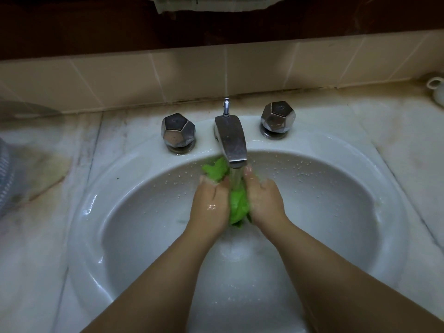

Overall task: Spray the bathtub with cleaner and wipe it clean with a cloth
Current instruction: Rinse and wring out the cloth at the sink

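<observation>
A wet green cloth (237,205) is bunched between both my hands over a white sink basin (134,212). My left hand (210,205) grips its left side, and a corner of the cloth sticks up behind that hand's fingers. My right hand (263,200) grips its right side. Water runs from the metal faucet spout (231,141) straight onto the cloth between the hands. No bathtub or spray bottle is in view.
Two faceted metal tap knobs (178,131) (278,118) flank the spout, with a drain pull rod (226,106) behind it. A stained marble counter (43,179) surrounds the basin, backed by beige tiles (120,80). A white ceramic item (436,90) stands at far right.
</observation>
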